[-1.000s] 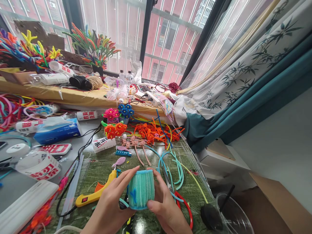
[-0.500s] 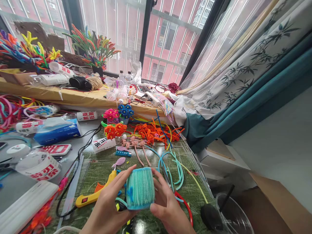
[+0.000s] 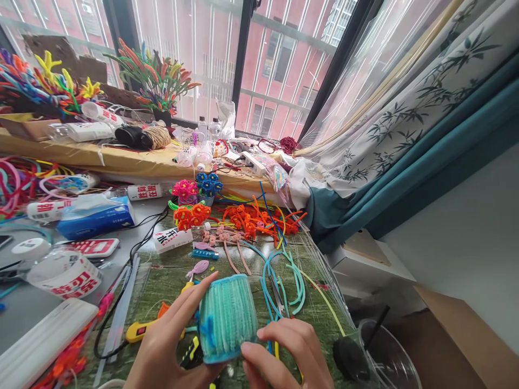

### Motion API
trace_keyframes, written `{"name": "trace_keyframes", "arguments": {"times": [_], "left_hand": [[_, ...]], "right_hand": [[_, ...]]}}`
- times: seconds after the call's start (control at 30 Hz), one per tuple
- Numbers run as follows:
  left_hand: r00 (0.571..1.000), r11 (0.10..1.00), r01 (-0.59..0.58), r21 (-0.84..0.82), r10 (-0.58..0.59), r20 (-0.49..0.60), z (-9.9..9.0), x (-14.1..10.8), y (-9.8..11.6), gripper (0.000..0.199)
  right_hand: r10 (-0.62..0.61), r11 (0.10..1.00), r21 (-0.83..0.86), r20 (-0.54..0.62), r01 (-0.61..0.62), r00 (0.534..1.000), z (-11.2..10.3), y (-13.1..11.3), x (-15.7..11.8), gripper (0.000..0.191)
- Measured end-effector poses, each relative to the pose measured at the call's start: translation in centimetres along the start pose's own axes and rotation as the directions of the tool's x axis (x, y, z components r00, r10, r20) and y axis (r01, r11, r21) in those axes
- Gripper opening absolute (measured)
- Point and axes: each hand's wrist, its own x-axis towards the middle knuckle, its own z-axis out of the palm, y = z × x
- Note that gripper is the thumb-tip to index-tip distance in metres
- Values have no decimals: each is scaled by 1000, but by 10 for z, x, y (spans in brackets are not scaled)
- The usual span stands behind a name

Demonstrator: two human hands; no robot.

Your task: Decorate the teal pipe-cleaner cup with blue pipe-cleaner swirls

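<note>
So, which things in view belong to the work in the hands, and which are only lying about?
In the work:
- turquoise piece, in the left fingers
- probably turquoise stems, glue gun, scissors

Seemingly lying about:
- tissue pack
- orange flowers
- bottle

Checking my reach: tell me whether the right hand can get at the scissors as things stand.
Probably yes: the scissors lie close by, partly below the right hand, which seems to hide only the handles; the left hand has the turquoise cylinder in its grip.
</note>
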Motion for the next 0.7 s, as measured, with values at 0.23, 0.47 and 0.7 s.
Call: {"name": "trace_keyframes", "arguments": {"times": [0.23, 0.47, 0.7], "left_hand": [[998, 1000, 7, 23, -6, -56, -1, -1, 3, 84], [994, 999, 15, 43, -11, -107, -3, 2, 4, 83], [955, 986, 163, 30, -150, -258, 5, 21, 23, 78]], "right_hand": [[-38, 999, -37, -37, 36, 999, 1, 2, -2, 26], [-63, 997, -46, -46, 60, 997, 3, 2, -3, 26], [-88, 994, -64, -65, 83, 994, 5, 1, 1, 29]]}}
